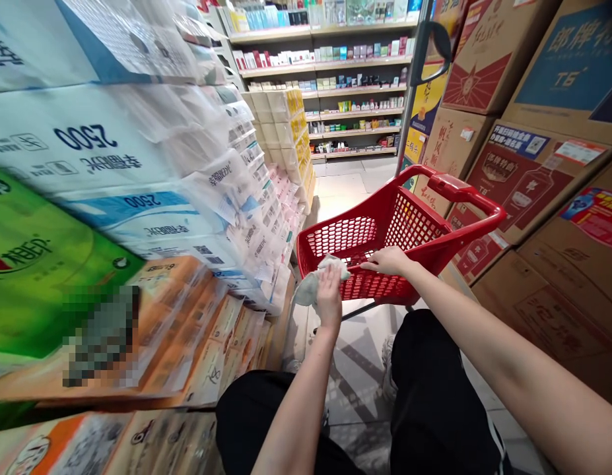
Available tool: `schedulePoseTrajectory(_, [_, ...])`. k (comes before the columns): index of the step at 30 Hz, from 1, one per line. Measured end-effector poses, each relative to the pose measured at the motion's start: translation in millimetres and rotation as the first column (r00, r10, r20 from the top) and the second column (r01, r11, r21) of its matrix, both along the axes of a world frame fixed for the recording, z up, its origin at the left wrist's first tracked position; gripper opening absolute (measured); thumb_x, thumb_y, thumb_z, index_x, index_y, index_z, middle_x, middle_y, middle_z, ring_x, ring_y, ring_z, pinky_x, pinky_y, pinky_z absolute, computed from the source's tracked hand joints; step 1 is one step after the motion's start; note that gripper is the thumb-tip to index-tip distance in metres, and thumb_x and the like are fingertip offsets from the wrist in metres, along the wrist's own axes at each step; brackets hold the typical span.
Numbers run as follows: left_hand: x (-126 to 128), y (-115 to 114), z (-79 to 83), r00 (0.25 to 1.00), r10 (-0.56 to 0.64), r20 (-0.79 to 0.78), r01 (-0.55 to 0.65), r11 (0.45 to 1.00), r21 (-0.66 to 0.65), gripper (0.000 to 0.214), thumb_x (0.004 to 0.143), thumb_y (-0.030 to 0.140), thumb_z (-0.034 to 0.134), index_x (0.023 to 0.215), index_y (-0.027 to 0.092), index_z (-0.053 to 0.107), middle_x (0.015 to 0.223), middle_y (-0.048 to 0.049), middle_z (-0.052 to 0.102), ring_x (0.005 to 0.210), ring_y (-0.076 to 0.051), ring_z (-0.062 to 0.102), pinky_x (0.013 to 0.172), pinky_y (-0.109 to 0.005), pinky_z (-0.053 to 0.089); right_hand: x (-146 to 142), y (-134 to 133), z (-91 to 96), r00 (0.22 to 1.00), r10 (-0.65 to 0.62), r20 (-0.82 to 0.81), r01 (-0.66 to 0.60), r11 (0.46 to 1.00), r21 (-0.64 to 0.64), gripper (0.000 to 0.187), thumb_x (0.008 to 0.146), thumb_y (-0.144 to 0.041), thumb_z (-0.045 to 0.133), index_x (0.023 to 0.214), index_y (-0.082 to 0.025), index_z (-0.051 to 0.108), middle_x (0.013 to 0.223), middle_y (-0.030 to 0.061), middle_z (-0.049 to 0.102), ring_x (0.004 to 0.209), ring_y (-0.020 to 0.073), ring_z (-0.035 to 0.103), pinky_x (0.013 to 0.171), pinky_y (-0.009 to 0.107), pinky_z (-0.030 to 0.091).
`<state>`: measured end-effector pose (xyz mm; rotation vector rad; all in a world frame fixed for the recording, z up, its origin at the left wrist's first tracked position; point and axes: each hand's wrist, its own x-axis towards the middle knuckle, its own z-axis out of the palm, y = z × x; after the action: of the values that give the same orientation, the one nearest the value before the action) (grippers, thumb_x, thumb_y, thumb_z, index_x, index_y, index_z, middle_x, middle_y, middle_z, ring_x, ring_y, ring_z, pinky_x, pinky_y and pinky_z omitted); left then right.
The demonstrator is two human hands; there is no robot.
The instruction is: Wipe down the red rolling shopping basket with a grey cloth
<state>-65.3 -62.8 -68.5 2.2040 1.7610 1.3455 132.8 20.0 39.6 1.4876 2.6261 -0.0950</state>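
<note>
Under left hand [329,293], pale cloth [306,289]

Shines brightest on the far shelves [335,95] and pale floor [342,187]. Dims toward the cartons [558,303] at lower right. Breaks into patchy shadow beneath the red cart [442,245]. Stretches toward the edges, blurs on the green pack [43,257], pixelates in 1 patch.

Cart [449,243] glossy, smooth plastic; rag [306,290] matt cloth; cartons [518,178] cardboard.
</note>
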Motion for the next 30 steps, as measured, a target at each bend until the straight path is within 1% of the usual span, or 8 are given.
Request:
schedulePoseTrajectory(4, [16.9,-13.0,-9.0,0.995,-0.093,0.035,0.094,0.995,-0.015,0.058,0.087,0.004,0.031,0.139,0.028,0.039,0.147,-0.0025,0.035,0.136,-0.017,0.03,0.112,-0.039,0.031,2.0,-6.3,-1.5,1.0,-0.031,-0.001,0.031,0.998,0.046,0.067,0.086,-0.07,0.018,0.094,-0.028,0.071,0.096,0.0062,0.071,0.089,0.0221,0.064,0.072,0.029,0.04])
schedulePoseTrajectory(7, [-2.3,-22.8,-22.3,0.997,-0.018,0.079,0.022,0.999,-0.044,0.058,0.085,0.004,0.033,0.136,0.029,0.043,0.145,-0.0023,0.039,0.132,-0.017,0.038,0.109,-0.035,0.036,5.1,-8.1,-4.1,0.999,-0.038,-0.01,0.039,0.997,0.059,0.071,0.085,-0.071,0.015,0.095,-0.028,0.07,0.097,0.0068,0.071,0.089,0.0224,0.064,0.072,0.029,0.04])
schedulePoseTrajectory(10, [-37.0,-27.8,-32.2,0.96,0.216,0.177,-0.197,0.973,-0.121,0.047,0.086,0.009,0.036,0.128,0.024,0.052,0.133,-0.0077,0.053,0.121,-0.02,0.051,0.101,-0.037,0.042,9.4,-6.7,-7.2,0.999,-0.03,-0.019,0.032,0.997,0.066,0.073,0.084,-0.073,0.012,0.094,-0.029,0.07,0.095,0.0066,0.07,0.089,0.0232,0.064,0.071,0.03,0.04])
schedulePoseTrajectory(14, [-62.9,-26.2,-27.4,0.746,0.585,0.319,-0.533,0.811,-0.242,0.034,0.087,0.024,0.043,0.115,0.018,0.061,0.109,-0.0142,0.066,0.099,-0.025,0.063,0.089,-0.042,0.046,13.5,-3.6,-9.7,1.0,-0.019,-0.022,0.02,0.998,0.063,0.074,0.084,-0.073,0.012,0.093,-0.028,0.07,0.092,0.0067,0.071,0.087,0.0232,0.064,0.07,0.03,0.04])
schedulePoseTrajectory(16, [-54.6,-24.1,-20.7,0.711,0.591,0.38,-0.544,0.805,-0.235,0.033,0.087,0.032,0.045,0.111,0.017,0.062,0.103,-0.0138,0.067,0.094,-0.025,0.063,0.087,-0.04,0.046,13.9,-2.9,-9.9,1.0,-0.01,-0.022,0.012,0.998,0.063,0.073,0.084,-0.072,0.013,0.093,-0.028,0.07,0.091,0.0067,0.071,0.086,0.0227,0.064,0.071,0.03,0.039])
schedulePoseTrajectory(20, [-10.3,-16.9,-15.5,0.733,0.482,0.479,-0.442,0.874,-0.203,0.034,0.09,0.036,0.04,0.112,0.017,0.06,0.104,-0.013,0.066,0.097,-0.022,0.061,0.088,-0.034,0.044,11.5,-3.6,-10.3,1.0,-0.008,-0.015,0.009,0.997,0.072,0.07,0.086,-0.07,0.015,0.094,-0.028,0.07,0.091,0.0068,0.071,0.087,0.0223,0.063,0.073,0.03,0.039])
schedulePoseTrajectory(24, [17.3,-3.2,-24.0,0.671,0.575,0.468,-0.521,0.815,-0.255,0.036,0.092,0.028,0.035,0.117,0.015,0.056,0.115,-0.0164,0.062,0.109,-0.024,0.057,0.092,-0.034,0.041,8.0,-4.9,-12.6,1.0,-0.005,-0.012,0.006,0.995,0.098,0.071,0.087,-0.069,0.013,0.094,-0.026,0.07,0.093,0.0074,0.07,0.088,0.0227,0.064,0.072,0.03,0.039])
schedulePoseTrajectory(30, [6.5,6.4,-38.0,0.646,0.661,0.383,-0.566,0.751,-0.341,0.034,0.091,0.024,0.034,0.111,0.014,0.059,0.106,-0.0147,0.066,0.095,-0.022,0.062,0.085,-0.03,0.043,8.9,-3.3,-14.1,1.0,0.007,-0.019,-0.004,0.992,0.126,0.075,0.087,-0.069,0.01,0.091,-0.026,0.07,0.089,0.0068,0.071,0.084,0.0225,0.064,0.07,0.029,0.039])
